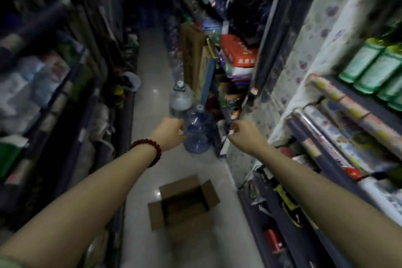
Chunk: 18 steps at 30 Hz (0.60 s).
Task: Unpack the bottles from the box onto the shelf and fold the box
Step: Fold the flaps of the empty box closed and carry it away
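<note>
Box [183, 201] sat open and brown on the floor, flaps out; your left hand [170, 131] and right hand [242, 131] hung loosely curled, grasping nothing.

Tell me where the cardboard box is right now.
The cardboard box sits open on the aisle floor, low and centre in the head view, between the two forearms and nearer than the water jugs.

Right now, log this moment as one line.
scene: shop aisle | box: open on floor, looks empty | left hand: raised, nothing held | right hand: raised, nothing held | green bottles: on right shelf
</note>
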{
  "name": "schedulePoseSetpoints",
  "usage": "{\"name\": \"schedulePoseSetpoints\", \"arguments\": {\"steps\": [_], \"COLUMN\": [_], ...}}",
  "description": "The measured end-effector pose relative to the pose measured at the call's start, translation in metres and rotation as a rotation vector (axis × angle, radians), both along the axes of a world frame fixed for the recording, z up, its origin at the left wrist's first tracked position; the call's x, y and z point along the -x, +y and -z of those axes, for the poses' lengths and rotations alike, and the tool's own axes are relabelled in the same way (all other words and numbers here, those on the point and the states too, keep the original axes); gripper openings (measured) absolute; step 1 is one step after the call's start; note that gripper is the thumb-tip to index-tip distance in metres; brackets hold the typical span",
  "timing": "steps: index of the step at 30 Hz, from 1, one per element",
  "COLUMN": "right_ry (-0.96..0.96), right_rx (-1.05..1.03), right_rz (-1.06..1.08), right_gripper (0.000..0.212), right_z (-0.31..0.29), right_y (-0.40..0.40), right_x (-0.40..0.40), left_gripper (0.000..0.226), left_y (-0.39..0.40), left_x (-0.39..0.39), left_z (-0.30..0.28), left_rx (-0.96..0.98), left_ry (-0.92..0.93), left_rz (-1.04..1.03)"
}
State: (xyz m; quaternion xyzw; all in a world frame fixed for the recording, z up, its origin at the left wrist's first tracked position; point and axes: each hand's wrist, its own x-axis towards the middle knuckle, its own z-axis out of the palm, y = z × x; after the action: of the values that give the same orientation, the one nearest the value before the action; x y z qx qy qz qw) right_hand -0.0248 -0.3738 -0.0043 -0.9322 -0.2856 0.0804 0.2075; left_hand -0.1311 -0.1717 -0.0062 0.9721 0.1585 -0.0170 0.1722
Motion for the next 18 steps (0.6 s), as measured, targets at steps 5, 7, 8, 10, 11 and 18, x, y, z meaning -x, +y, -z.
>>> {"name": "schedulePoseSetpoints", "arguments": {"steps": [5, 7, 8, 10, 11, 18], "right_ry": [0.088, 0.11, 0.113, 0.108, 0.116, 0.139], "right_rx": [0.045, 0.06, 0.069, 0.092, 0.102, 0.11], "right_rz": [-0.096, -0.125, -0.13, -0.134, -0.13, -0.13], "right_gripper": [0.022, 0.024, 0.024, 0.027, 0.029, 0.038], "right_z": [0.075, 0.109, 0.126, 0.163, 0.183, 0.35], "right_y": [0.026, 0.034, 0.037, 0.043, 0.043, 0.049], "right_x": [-0.01, -0.02, -0.024, -0.035, -0.038, -0.055], "left_gripper": [0.037, 0.036, 0.035, 0.034, 0.034, 0.031], "left_y": [0.017, 0.02, 0.021, 0.022, 0.022, 0.03], "left_x": [0.032, 0.041, 0.043, 0.047, 0.049, 0.054], "left_z": [0.081, 0.117, 0.136, 0.174, 0.193, 0.351], "left_rx": [0.171, 0.231, 0.247, 0.257, 0.268, 0.325], "left_ry": [0.126, 0.142, 0.147, 0.144, 0.144, 0.127], "left_rz": [-0.238, -0.321, -0.35, -0.401, -0.425, -0.513]}}
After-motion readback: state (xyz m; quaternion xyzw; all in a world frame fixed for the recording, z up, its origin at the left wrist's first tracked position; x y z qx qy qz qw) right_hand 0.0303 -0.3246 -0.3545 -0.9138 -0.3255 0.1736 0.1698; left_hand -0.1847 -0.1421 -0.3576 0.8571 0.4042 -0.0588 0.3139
